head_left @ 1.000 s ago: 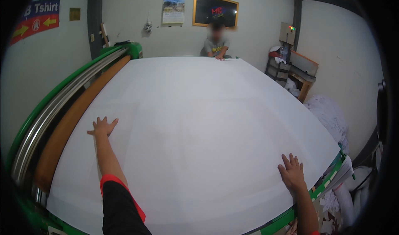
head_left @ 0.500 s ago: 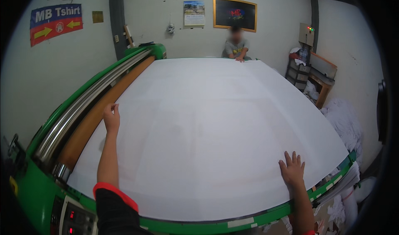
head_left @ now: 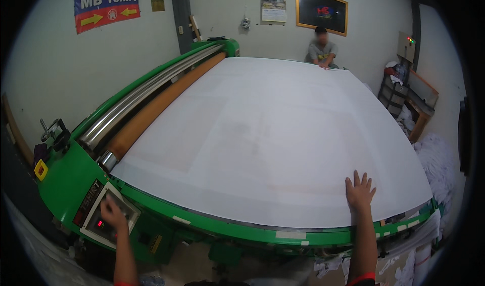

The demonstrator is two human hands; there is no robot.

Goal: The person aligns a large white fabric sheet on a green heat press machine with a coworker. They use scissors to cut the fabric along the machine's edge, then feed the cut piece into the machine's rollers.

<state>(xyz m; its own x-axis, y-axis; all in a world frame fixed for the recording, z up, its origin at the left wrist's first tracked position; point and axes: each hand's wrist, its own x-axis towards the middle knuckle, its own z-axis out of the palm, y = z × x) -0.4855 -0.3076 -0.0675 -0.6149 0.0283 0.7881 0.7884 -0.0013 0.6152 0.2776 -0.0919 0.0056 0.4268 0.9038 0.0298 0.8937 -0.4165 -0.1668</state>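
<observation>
The sheet [head_left: 278, 134] on the desk [head_left: 227, 232] looks light and soft, best held by its edge [head_left: 227, 218], with the right hand [head_left: 360, 192] spread on it and the left hand's [head_left: 113, 213] grip, over the panel [head_left: 99, 226], too blurry to tell.

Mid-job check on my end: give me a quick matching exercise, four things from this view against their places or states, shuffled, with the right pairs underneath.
Things
1. Left hand
2. Right hand
3. Long orange-brown roller
4. Black rectangular board in a gold-coloured frame

Places or states
A. Hung on the pale back wall
B. Along the left side of the broad white sheet
C. At the pale-framed control panel with red lit digits; contact unclear
D. Laid on the sheet, fingers spread

Pairs: 1-C; 2-D; 3-B; 4-A
</observation>
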